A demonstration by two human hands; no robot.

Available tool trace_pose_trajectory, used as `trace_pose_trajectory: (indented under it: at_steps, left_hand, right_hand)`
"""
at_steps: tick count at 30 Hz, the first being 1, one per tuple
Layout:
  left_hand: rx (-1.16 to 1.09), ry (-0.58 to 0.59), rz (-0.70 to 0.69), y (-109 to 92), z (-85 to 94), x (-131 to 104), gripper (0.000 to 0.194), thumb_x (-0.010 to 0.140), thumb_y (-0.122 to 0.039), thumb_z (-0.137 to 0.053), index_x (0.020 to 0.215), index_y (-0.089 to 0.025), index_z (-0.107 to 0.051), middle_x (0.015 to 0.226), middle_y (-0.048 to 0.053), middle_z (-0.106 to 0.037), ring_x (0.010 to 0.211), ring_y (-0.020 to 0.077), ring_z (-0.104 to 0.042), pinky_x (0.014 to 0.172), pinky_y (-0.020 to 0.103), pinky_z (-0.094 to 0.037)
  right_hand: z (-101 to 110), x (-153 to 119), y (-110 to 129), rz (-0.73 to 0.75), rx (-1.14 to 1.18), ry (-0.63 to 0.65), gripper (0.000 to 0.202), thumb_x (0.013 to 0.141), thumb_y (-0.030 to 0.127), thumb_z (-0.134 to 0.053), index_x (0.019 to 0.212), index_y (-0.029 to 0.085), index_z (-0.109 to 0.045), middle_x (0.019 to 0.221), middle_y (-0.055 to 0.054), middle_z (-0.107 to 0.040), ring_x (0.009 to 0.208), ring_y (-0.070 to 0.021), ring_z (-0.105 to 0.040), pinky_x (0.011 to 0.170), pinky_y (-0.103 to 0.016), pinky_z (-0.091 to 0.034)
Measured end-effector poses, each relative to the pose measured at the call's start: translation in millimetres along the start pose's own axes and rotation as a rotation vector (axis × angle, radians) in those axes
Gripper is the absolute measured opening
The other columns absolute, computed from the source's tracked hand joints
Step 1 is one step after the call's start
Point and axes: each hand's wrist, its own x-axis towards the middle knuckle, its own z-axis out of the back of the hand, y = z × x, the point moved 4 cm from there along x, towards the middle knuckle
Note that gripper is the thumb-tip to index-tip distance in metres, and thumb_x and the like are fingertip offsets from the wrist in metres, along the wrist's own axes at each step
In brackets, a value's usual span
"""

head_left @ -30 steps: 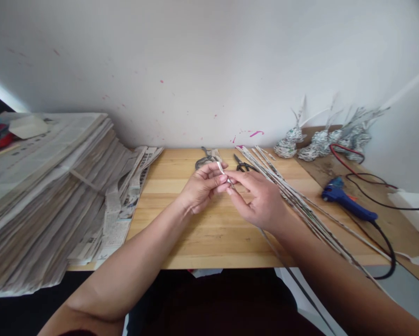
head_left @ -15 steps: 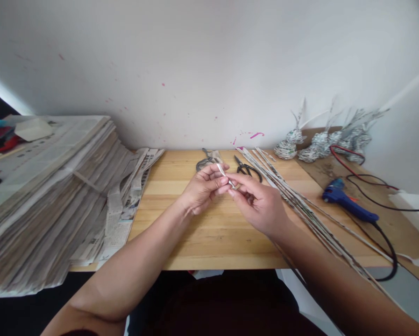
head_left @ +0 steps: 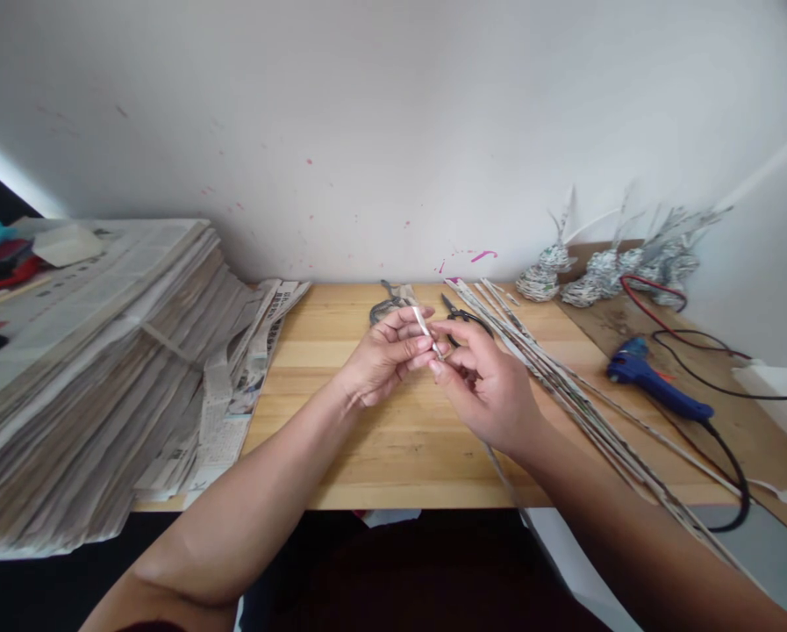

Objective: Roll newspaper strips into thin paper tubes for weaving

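Above the middle of the wooden table, my left hand [head_left: 393, 353] pinches a thin whitish rolled paper strip [head_left: 422, 323] between thumb and fingers. Its pale end sticks up past the fingertips. My right hand [head_left: 489, 379] meets it from the right, thumb and forefinger closed on the strip's lower part. A long thin length hangs down below my right hand toward the table's front edge. Behind my right hand lie black-handled scissors [head_left: 455, 309], partly covered by the fingers. Long rolled newspaper sticks [head_left: 564, 395] lie just right of that hand.
A tall newspaper stack [head_left: 103, 377] fills the left, with cut newspaper strips [head_left: 261, 351] beside it. At right, a blue glue gun [head_left: 660, 379] with a black cord rests on cardboard [head_left: 748, 439]. Several woven paper shapes [head_left: 544, 270] stand against the wall. Another dark tool [head_left: 383, 307] lies behind my left hand.
Both hands stay together on the strip; my right fingers have shifted slightly. The length hanging below my right hand has swung left and shows more clearly.
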Motion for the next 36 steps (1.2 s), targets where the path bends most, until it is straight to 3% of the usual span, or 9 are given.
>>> trace_pose_trajectory:
  at_steps: [11,14,18,24,30,36]
  left_hand:
    - [-0.006,0.025,0.029,3,-0.9,0,0.039,0.07,-0.013,-0.081,0.106,-0.018,-0.066,0.08,-0.001,-0.07,0.072,0.0107,-0.07,0.068,0.019,-0.059]
    - [0.016,0.032,0.015,3,-1.6,0,0.039,0.071,-0.014,-0.081,0.107,-0.018,-0.067,0.082,-0.001,-0.069,0.07,0.0102,-0.068,0.066,0.02,-0.059]
    - [0.028,-0.003,0.003,1,1.2,1,0.038,0.071,-0.015,-0.08,0.107,-0.017,-0.067,0.08,-0.001,-0.068,0.066,0.009,-0.066,0.062,0.019,-0.058]
    - [0.045,-0.057,-0.042,-4,9.7,5,0.032,0.072,-0.02,-0.08,0.102,-0.021,-0.068,0.082,-0.001,-0.067,0.072,0.0101,-0.067,0.061,0.019,-0.058]
    - [0.069,-0.083,-0.083,-10,16.6,7,0.022,0.072,-0.024,-0.081,0.09,-0.018,-0.07,0.078,-0.001,-0.066,0.069,0.0085,-0.064,0.059,0.018,-0.055]
    - [0.132,-0.041,-0.097,-11,10.7,6,0.023,0.07,-0.026,-0.082,0.083,-0.015,-0.066,0.073,-0.001,-0.063,0.066,0.0084,-0.061,0.056,0.017,-0.051]
  right_hand:
    - [1,-3,1,0.049,0.026,-0.057,0.032,0.091,0.023,-0.056,0.123,0.024,-0.06,0.084,0.0,-0.071,0.057,-0.0106,-0.057,0.054,-0.025,-0.046]
    - [1,-5,2,0.042,0.022,-0.066,0.037,0.092,0.023,-0.056,0.129,0.026,-0.057,0.078,0.002,-0.069,0.053,-0.0102,-0.053,0.053,-0.025,-0.045]
    - [0,-11,-5,-0.063,0.037,-0.027,0.041,0.09,0.025,-0.058,0.131,0.023,-0.052,0.065,0.004,-0.064,0.049,-0.0108,-0.051,0.052,-0.025,-0.043]
    - [3,-21,-14,-0.205,0.122,0.051,0.029,0.092,0.029,-0.055,0.12,0.02,-0.058,0.07,0.001,-0.067,0.052,-0.0104,-0.057,0.053,-0.024,-0.044]
    - [1,-22,-8,-0.25,0.219,0.133,0.044,0.091,0.025,-0.055,0.135,0.021,-0.051,0.063,0.004,-0.062,0.05,-0.0101,-0.055,0.05,-0.023,-0.043]
    - [-4,-19,-8,-0.268,0.327,0.213,0.052,0.092,0.028,-0.054,0.143,0.025,-0.044,0.064,0.004,-0.062,0.051,-0.0108,-0.057,0.051,-0.024,-0.047]
